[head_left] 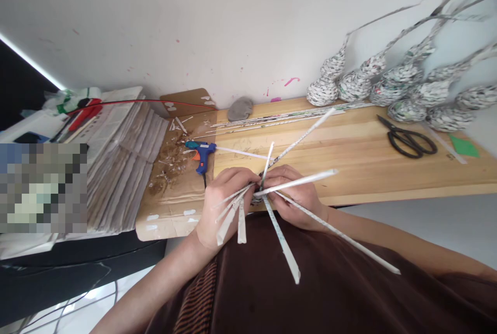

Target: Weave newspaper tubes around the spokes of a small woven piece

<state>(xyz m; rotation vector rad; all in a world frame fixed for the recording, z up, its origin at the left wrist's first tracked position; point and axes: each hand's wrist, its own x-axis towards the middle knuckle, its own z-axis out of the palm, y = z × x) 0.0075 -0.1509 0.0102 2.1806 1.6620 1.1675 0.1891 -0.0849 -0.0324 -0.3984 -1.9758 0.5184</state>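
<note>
Close to my body, both hands are closed round a small woven base (pixel 257 199) of rolled paper tubes, mostly hidden by my fingers. Several paper tubes (pixel 298 183) fan out from it in different directions. My left hand (pixel 227 197) grips its left side, with a bunch of tubes (pixel 233 215) pointing down across the palm. On the other side, my right hand (pixel 293 197) pinches the work near where the tubes meet. One long tube (pixel 337 231) slants down to the right past my right wrist. Another tube (pixel 305 135) points up and away over the table.
A blue glue gun (pixel 204 155) lies on stained cardboard (pixel 171 202), beside stacked newspapers (pixel 128 163). Long paper rods (pixel 279 116) and a grey stone-like lump (pixel 239 110) lie near the wall. Black scissors (pixel 411 140) rest on the wooden table (pixel 361 155) before several woven paper gourd shapes (pixel 355 85).
</note>
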